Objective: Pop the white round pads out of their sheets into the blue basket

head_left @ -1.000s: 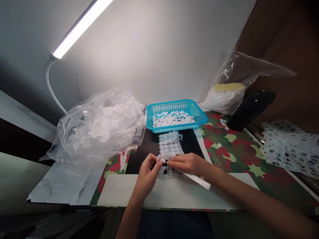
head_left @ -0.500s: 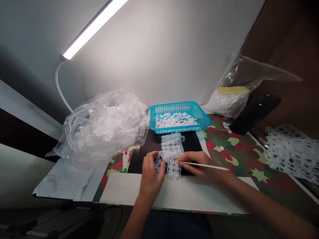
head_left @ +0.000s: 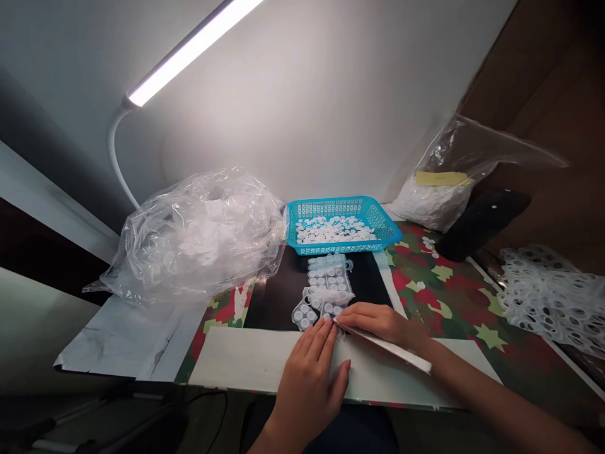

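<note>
The right hand (head_left: 378, 323) has its grip closed on a slim white stick (head_left: 397, 354), the tip down at the near end of a clear sheet of round cells (head_left: 328, 277). The left hand (head_left: 314, 366) grips nothing that I can see; its fingers lie together and outstretched, fingertips at that same near end, thumb apart.

The sheet lies on a black mat (head_left: 274, 296), a small lobe jutting left. Most cells I can make out seem to have white rounds seated; those beneath the fingers are hidden, so I can't say the sheet is finished. Plenty of loose white discs (head_left: 335, 230) remain in the blue basket (head_left: 392, 234), just beyond its far end.

A pale strip (head_left: 236, 353) runs along the near edge of the surface, and both arms reach over that edge. A bulging plastic bag (head_left: 198, 239) crowds the left. The patterned surface (head_left: 463, 290) to the right looks the roomiest side, bounded by a black object (head_left: 484, 224) and a heap of ringed sheets (head_left: 548, 284).
</note>
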Available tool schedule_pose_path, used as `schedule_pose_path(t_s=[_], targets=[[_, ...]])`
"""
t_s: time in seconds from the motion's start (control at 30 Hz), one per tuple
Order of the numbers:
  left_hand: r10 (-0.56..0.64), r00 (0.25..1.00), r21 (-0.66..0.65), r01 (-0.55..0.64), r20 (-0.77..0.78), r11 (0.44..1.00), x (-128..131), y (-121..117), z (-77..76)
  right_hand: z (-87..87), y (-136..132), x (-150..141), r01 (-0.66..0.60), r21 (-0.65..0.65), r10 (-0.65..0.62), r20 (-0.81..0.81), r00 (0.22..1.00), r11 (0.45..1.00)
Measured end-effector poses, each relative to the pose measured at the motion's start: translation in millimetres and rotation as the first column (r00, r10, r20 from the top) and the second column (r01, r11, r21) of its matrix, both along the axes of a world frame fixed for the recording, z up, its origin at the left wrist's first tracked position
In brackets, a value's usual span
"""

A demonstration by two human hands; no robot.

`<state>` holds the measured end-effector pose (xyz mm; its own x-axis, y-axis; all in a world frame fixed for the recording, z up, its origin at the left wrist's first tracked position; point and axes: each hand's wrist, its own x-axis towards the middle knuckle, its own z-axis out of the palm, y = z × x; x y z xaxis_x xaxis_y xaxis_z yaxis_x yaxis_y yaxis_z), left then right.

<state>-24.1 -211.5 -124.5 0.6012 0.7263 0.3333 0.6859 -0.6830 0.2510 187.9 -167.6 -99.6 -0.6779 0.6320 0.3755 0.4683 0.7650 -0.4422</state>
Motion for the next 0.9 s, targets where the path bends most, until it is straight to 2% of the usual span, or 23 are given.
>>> schedule_pose_path(t_s=[0.1,0.2,0.3,0.4,0.53,0.63,0.77,0.9], targets=[[-0.003,1.0,0.004,0.003,-0.002,1.0,1,0,1.2,-8.5,1,-3,-0.005,0.152,0.007,-0.016,1.0,0.988],[-0.009,1.0,0.004,0.009,0.001,1.0,1,0,1.3,-19.0,2,-6,0.026,0.327,-0.026,-0.002,1.0,0.945],[-0.008,1.0,0.004,0.008,0.007,1.0,1,0,0.0,-23.4,4,-9,0.084,0.381,-0.091,0.001,0.996,0.921],[-0.01,1.0,0.005,0.01,0.008,1.0,0,0,-1.0,-18.9,3,-13,0.15,0.313,-0.14,-0.054,0.989,0.938],[0.001,1.0,-0.002,-0.001,0.013,1.0,-1,-2,-1.2,-5.6,-2,-15,0.213,0.049,-0.204,-0.145,0.968,0.976],[-0.009,1.0,-0.017,0.009,0.0,1.0,2,-2,-1.4,1.4,-7,-10,0.248,-0.09,-0.26,-0.168,0.951,0.965],[-0.048,0.999,-0.035,0.048,-0.02,0.998,9,-2,-1.5,0.2,-13,-2,0.313,-0.141,-0.336,-0.191,0.922,0.939],[-0.078,0.997,-0.013,0.078,-0.015,0.997,12,-7,-4.9,-6.8,-17,-2,0.268,-0.171,-0.298,-0.192,0.935,0.948]])
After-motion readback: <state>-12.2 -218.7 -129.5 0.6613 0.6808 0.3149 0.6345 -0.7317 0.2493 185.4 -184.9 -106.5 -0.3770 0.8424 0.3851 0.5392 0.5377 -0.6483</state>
